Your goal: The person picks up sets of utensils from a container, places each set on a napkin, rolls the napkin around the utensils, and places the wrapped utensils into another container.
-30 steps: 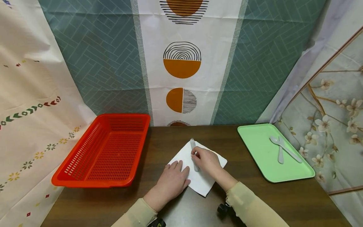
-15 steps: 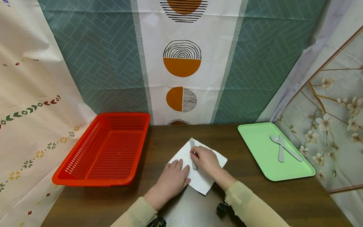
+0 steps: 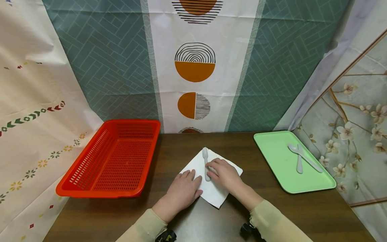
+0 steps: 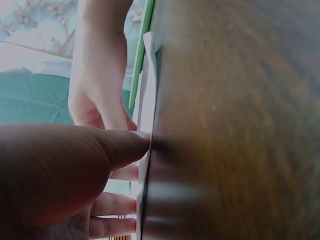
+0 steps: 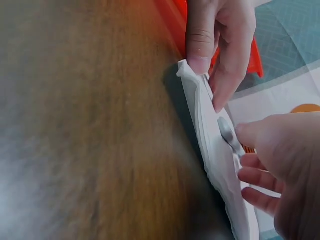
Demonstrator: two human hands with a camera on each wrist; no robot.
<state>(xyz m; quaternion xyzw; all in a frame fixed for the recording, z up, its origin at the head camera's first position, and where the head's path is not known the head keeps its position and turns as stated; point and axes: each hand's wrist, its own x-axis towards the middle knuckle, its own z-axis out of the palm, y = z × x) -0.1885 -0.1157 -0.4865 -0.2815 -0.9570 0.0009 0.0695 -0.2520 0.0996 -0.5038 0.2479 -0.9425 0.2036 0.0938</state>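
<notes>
A folded white napkin [image 3: 214,197] lies at a slant on the table, and a light grey fork [image 3: 205,155] rests on it with its tines pointing away. My left hand [image 3: 183,192] rests on the napkin's left part with its fingers stretched out. My right hand [image 3: 226,175] hovers just right of the fork, fingers loosely bent and spread. In the right wrist view the fork's handle end [image 5: 226,131] lies by my thumb, with my fingers apart around it; whether the fingertips touch it is hard to tell. The left wrist view shows my left thumb [image 4: 125,147] at the napkin's edge.
A red slotted basket [image 3: 101,194] stands on the left of the brown table [image 3: 205,225]. On the right is a light green tray [image 3: 275,151] bearing a spoon [image 3: 311,163] laid across another grey utensil [image 3: 299,164]. A patterned curtain [image 3: 121,67] hangs behind.
My right hand has loosened from the fork and shifted slightly right, its fingers spreading. More of the fork shows now. The left hand has stayed on the napkin.
</notes>
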